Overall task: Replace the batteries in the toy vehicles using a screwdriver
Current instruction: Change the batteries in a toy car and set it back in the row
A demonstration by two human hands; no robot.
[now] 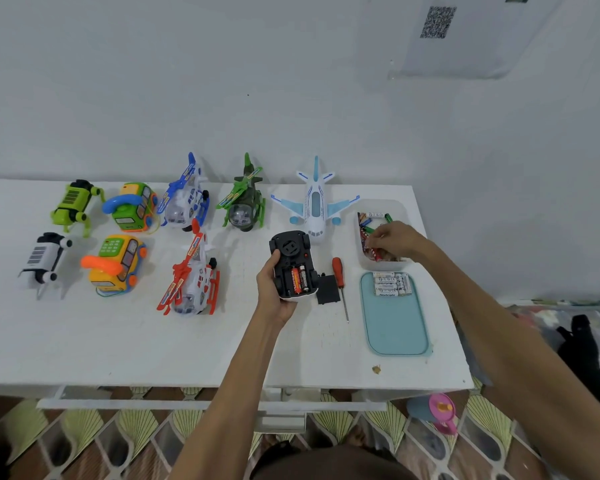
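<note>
My left hand (272, 289) grips an upturned toy car (293, 263), black underside up. Its battery bay is uncovered and two red batteries (299, 278) lie in it. The black battery cover (328, 289) lies on the table just right of the car. A red-handled screwdriver (340, 282) lies right of the cover, tip toward me. My right hand (394, 240) reaches into a white bin (361, 261) of mixed loose batteries; its fingertips are down among them, and whether they pinch one is unclear. A teal tray (397, 327) holds several white batteries (392, 284) at its far end.
On the white table (118, 341) stand a white and blue airplane (316, 202), blue (186, 195), green (245, 199) and red (193, 275) helicopters, two phone-shaped buses (132, 207) (116, 265), and two robot dogs (75, 206) (44, 259). A small crumb (376, 368) lies near the front edge.
</note>
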